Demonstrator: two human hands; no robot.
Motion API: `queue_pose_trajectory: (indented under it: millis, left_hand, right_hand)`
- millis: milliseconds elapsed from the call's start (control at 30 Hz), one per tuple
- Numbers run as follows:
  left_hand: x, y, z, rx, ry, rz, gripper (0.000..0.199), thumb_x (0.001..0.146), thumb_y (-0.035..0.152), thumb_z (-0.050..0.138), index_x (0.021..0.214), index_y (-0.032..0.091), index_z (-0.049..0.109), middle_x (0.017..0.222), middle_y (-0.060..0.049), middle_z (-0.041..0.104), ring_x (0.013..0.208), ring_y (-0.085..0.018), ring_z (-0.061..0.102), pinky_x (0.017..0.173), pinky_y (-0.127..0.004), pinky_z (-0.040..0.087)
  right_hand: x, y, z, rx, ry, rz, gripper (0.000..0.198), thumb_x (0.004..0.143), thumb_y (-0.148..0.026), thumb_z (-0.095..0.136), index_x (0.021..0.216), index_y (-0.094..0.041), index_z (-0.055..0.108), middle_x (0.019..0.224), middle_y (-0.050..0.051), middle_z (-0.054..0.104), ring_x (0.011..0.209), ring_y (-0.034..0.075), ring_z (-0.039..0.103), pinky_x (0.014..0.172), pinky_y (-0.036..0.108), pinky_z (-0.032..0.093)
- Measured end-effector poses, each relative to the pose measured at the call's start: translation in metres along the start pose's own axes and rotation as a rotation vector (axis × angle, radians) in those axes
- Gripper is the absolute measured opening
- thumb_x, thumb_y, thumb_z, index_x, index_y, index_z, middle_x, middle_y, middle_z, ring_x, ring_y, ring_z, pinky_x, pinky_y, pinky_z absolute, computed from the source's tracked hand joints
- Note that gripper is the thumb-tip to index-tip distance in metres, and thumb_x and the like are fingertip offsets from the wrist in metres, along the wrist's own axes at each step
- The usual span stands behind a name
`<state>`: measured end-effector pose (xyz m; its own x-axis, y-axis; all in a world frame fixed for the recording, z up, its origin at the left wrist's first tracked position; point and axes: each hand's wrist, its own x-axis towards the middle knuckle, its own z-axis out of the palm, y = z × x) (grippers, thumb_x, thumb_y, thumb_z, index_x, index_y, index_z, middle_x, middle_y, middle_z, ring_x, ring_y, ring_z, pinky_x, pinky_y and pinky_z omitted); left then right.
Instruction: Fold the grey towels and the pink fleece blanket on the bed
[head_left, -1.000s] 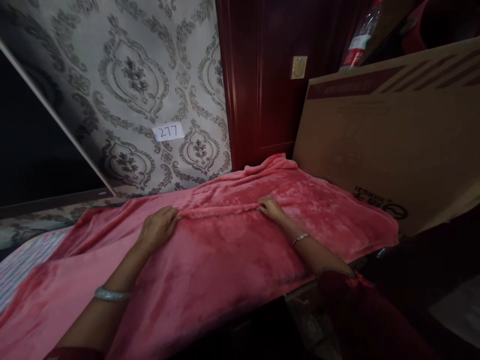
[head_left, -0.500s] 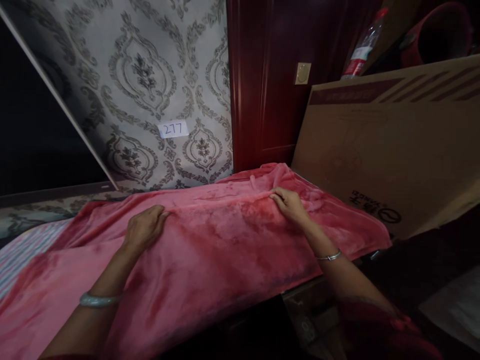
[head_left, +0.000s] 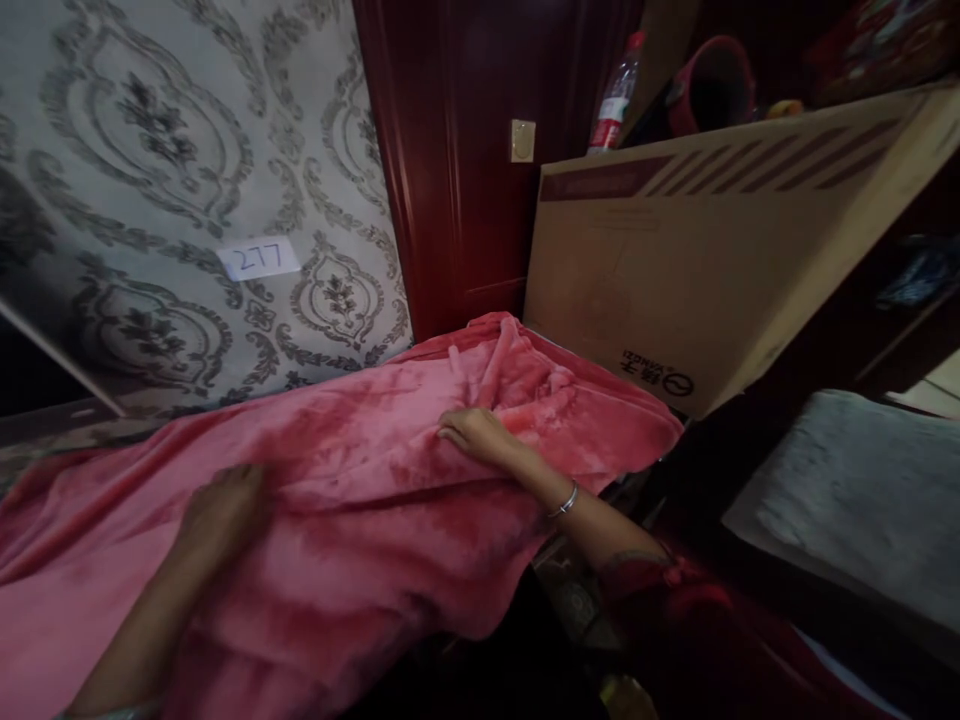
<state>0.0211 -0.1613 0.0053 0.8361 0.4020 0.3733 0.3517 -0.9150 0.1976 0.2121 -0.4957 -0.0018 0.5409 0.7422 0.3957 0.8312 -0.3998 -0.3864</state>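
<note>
A pink plush blanket lies rumpled over a raised surface and drapes down its near side. My right hand is closed on a fold of it near the middle, thumb and fingers pinched together. A silvery bracelet circles that wrist. Farther left and nearer to me, my left hand is closed on the same blanket, its fingers curled down and somewhat blurred by motion. A loose ridge of cloth runs between both hands. Raised creases gather beyond my right hand, at the blanket's far end.
A large cardboard box stands at the right end of the blanket. Behind its top edge are a red-capped bottle and a red round container. Patterned wallpaper and a dark red panel rise behind. A grey padded block sits at right.
My view has swung to the right. Both hands have come closer to me with the blanket; the taut edge between them is now slacker and the near side more bunched.
</note>
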Motion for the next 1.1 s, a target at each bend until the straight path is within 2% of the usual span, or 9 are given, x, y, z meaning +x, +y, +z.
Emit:
queue_pose_trajectory:
  millis: [100, 167, 233, 333, 433, 533, 667, 833, 1100]
  left_hand:
    - [0.003, 0.065, 0.017, -0.132, -0.015, 0.316, 0.04, 0.08, 0.037, 0.057, 0.117, 0.023, 0.064, 0.127, -0.012, 0.068, 0.124, -0.036, 0.057, 0.109, -0.052, 0.043]
    - [0.002, 0.114, 0.034, -0.274, -0.049, 0.488, 0.049, 0.082, 0.041, 0.06, 0.127, 0.022, 0.059, 0.134, -0.012, 0.064, 0.126, -0.032, 0.057, 0.109, -0.048, 0.044]
    - [0.001, 0.151, 0.052, -0.367, -0.074, 0.521, 0.039, 0.085, 0.037, 0.057, 0.121, 0.021, 0.061, 0.124, -0.012, 0.068, 0.115, -0.028, 0.063, 0.102, -0.043, 0.05]
    - [0.0, 0.177, 0.073, -0.417, -0.093, 0.47, 0.021, 0.09, 0.028, 0.046, 0.099, 0.022, 0.063, 0.1, -0.009, 0.072, 0.094, -0.024, 0.068, 0.085, -0.037, 0.055]
    - [-0.004, 0.176, 0.078, -0.404, -0.09, 0.464, 0.019, 0.093, 0.03, 0.042, 0.083, 0.024, 0.058, 0.086, -0.007, 0.069, 0.081, -0.022, 0.067, 0.075, -0.034, 0.054]
    - [-0.01, 0.171, 0.074, -0.392, -0.101, 0.487, 0.026, 0.096, 0.036, 0.041, 0.076, 0.025, 0.054, 0.079, -0.005, 0.066, 0.073, -0.022, 0.064, 0.07, -0.033, 0.052]
    - [-0.013, 0.169, 0.071, -0.375, -0.066, 0.529, 0.026, 0.097, 0.038, 0.04, 0.081, 0.025, 0.056, 0.08, -0.005, 0.067, 0.075, -0.022, 0.066, 0.071, -0.033, 0.052]
    - [-0.004, 0.162, 0.063, -0.303, 0.043, 0.53, 0.028, 0.097, 0.035, 0.037, 0.079, 0.024, 0.055, 0.078, -0.005, 0.066, 0.073, -0.02, 0.066, 0.068, -0.03, 0.05]
    - [0.034, 0.133, 0.024, -0.265, 0.223, 0.361, 0.026, 0.092, 0.04, 0.04, 0.083, 0.023, 0.058, 0.085, -0.006, 0.069, 0.08, -0.022, 0.066, 0.07, -0.029, 0.05]
  right_hand:
    - [-0.003, -0.003, -0.001, 0.021, -0.005, 0.017, 0.02, 0.098, -0.032, 0.054, 0.09, -0.024, 0.071, 0.091, 0.005, 0.074, 0.083, 0.022, 0.065, 0.076, 0.029, 0.044]
    - [-0.006, -0.002, 0.002, 0.041, 0.005, 0.01, 0.02, 0.098, -0.033, 0.054, 0.091, -0.026, 0.072, 0.092, 0.006, 0.074, 0.085, 0.023, 0.066, 0.078, 0.03, 0.046]
    - [-0.008, 0.004, 0.006, 0.08, 0.021, -0.004, 0.019, 0.097, -0.034, 0.055, 0.091, -0.027, 0.072, 0.092, 0.007, 0.074, 0.086, 0.024, 0.066, 0.079, 0.031, 0.048]
    - [-0.006, 0.031, 0.004, 0.184, 0.046, -0.011, 0.013, 0.094, -0.032, 0.061, 0.092, -0.028, 0.073, 0.094, 0.003, 0.074, 0.088, 0.021, 0.067, 0.082, 0.03, 0.051]
    - [-0.002, 0.083, -0.022, 0.197, 0.245, 0.154, 0.023, 0.093, -0.025, 0.056, 0.111, -0.025, 0.07, 0.114, 0.004, 0.072, 0.107, 0.021, 0.065, 0.098, 0.034, 0.049]
    - [-0.003, 0.147, -0.055, 0.152, 0.53, 0.428, 0.043, 0.091, -0.02, 0.05, 0.133, -0.018, 0.059, 0.135, 0.015, 0.06, 0.133, 0.027, 0.05, 0.113, 0.046, 0.036]
    - [-0.018, 0.206, -0.069, 0.195, 0.634, 0.622, 0.046, 0.08, -0.022, 0.064, 0.125, -0.015, 0.063, 0.117, 0.018, 0.069, 0.12, 0.029, 0.06, 0.102, 0.041, 0.045]
    - [-0.028, 0.227, -0.072, 0.316, 0.688, 0.723, 0.017, 0.072, -0.022, 0.068, 0.088, -0.018, 0.072, 0.074, 0.008, 0.07, 0.079, 0.022, 0.068, 0.08, 0.033, 0.052]
    - [-0.019, 0.224, -0.154, 0.482, 0.953, 0.745, 0.037, 0.081, -0.026, 0.051, 0.11, -0.012, 0.069, 0.058, -0.002, 0.055, 0.045, 0.011, 0.042, 0.047, 0.024, 0.04]
